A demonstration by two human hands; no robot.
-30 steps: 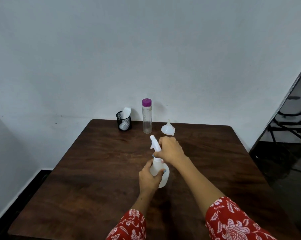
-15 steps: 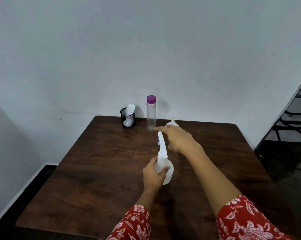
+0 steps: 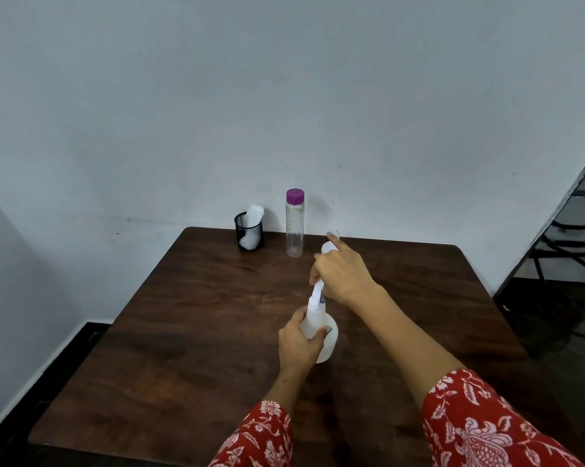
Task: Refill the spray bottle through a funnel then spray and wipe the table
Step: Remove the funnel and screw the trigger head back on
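— Red sleeves [image 3: 486, 429] with a white flower pattern come first, at the near edge. And the hands?

— The left hand [image 3: 297, 345] grips the round body of the white spray bottle [image 3: 321, 335], which stands on the dark wooden table [image 3: 183, 332] near its middle. The fingers are curled around the left side of the body, and one fingertip shows at the front.

— And the other hand?

— The right hand [image 3: 343, 276] is just above and behind, closed around the spray head of the same bottle. Its index finger points straight toward the wall.

— What is farther?

— At the far edge a clear bottle [image 3: 294, 227] with a purple cap stands upright. Left of it, a black mesh cup [image 3: 249, 234] holds something white. If a funnel is behind the right hand, I cannot tell.
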